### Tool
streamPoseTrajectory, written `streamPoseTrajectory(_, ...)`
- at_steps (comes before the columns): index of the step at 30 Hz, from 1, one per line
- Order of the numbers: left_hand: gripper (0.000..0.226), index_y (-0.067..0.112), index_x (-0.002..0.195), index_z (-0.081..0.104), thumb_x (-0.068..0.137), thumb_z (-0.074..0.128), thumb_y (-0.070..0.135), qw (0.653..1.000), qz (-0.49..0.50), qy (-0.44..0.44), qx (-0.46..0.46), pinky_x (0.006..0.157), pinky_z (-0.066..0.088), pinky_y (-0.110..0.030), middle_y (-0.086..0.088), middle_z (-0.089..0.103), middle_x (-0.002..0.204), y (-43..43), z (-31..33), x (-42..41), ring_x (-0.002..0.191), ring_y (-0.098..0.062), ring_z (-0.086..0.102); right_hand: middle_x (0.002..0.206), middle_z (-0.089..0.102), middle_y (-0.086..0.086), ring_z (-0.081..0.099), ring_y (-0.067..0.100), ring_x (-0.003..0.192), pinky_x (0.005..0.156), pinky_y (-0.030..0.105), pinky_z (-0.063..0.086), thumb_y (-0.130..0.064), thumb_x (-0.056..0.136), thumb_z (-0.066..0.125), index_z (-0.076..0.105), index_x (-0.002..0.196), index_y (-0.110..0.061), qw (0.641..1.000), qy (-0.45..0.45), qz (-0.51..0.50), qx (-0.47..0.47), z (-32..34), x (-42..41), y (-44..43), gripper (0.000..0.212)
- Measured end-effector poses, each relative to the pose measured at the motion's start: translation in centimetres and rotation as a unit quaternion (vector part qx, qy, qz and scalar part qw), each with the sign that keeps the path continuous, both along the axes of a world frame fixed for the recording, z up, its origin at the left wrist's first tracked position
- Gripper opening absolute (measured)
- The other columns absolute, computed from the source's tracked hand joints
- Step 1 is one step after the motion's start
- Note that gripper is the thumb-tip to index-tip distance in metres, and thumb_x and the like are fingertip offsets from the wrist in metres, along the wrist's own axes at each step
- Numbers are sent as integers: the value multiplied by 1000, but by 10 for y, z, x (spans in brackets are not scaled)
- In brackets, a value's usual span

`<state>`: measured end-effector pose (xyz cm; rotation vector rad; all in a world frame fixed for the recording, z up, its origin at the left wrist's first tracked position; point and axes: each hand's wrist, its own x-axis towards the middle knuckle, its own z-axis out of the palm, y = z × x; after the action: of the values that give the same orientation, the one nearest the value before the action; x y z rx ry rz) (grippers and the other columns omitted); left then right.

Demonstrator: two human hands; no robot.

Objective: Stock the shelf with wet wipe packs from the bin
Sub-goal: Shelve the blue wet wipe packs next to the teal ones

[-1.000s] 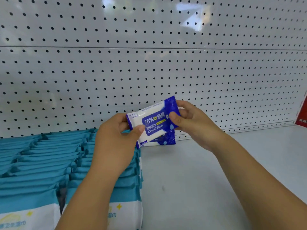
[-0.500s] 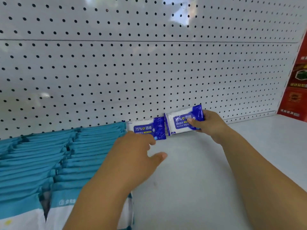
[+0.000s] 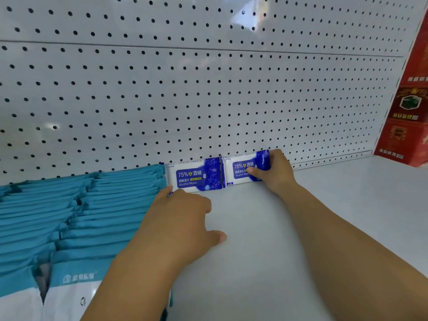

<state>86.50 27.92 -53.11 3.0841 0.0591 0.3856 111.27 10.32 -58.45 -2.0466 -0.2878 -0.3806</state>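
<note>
Two blue-and-white alcohol wipe packs stand side by side on the white shelf (image 3: 266,251), leaning against the pegboard back. My right hand (image 3: 275,174) grips the right pack (image 3: 239,169) by its right end, thumb on its front. The left pack (image 3: 194,176) stands free, just right of the teal packs. My left hand (image 3: 183,218) hovers low in front of it with fingers apart; its fingertips touch the pack's lower left corner. No bin is in view.
Rows of teal-and-white wipe packs (image 3: 92,205) fill the shelf's left side. The white pegboard (image 3: 208,100) closes off the back. Red boxes (image 3: 410,117) stand at the far right. Bare shelf lies between my arms and to the right.
A second ago both hands held the blue packs together above the shelf. Now the packs stand apart against the pegboard, and my left hand has let go and drawn back.
</note>
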Motion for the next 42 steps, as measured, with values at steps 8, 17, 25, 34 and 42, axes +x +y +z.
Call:
streamPoseTrajectory(8,56,36,133,53,86,58,67,1000,1,-12,-20,108,29,-25,16,57,128,3,-1,4,119,-11,47,132,42,7,49,22,116,87,39,49,-46,66,90,42,132,-10,995,-30,-71,-62,0,-2,4,90)
streamPoseTrajectory(17,53,32,132,57,87,63,59,992,6,-42,-115,101,42,-27,12,60,130,4,1,6,122,-12,51,126,60,10,58,24,115,82,29,43,-35,92,71,57,124,-4,995,34,-91,-8,20,-29,-7,47)
streamPoseTrajectory(25,49,29,133,55,89,66,45,968,-64,-174,-172,91,48,-36,8,61,123,-20,25,-15,113,-15,53,121,63,-20,59,0,113,96,21,45,-42,86,75,65,120,-30,996,-38,18,-75,59,-126,-108,37)
streamPoseTrajectory(34,65,32,149,38,91,58,54,954,-204,-106,-190,106,35,-28,7,45,150,-129,4,-70,135,-12,43,117,57,-32,53,-16,110,95,9,41,-45,89,70,59,125,-39,985,2,-35,-170,40,-287,-244,38)
streamPoseTrajectory(42,55,31,140,49,90,63,50,904,-315,-24,-289,91,33,-16,13,51,137,-242,-56,-117,123,-7,48,110,70,-12,64,3,103,94,24,51,-43,89,71,69,114,-25,954,174,-127,-206,-56,-363,-351,31)
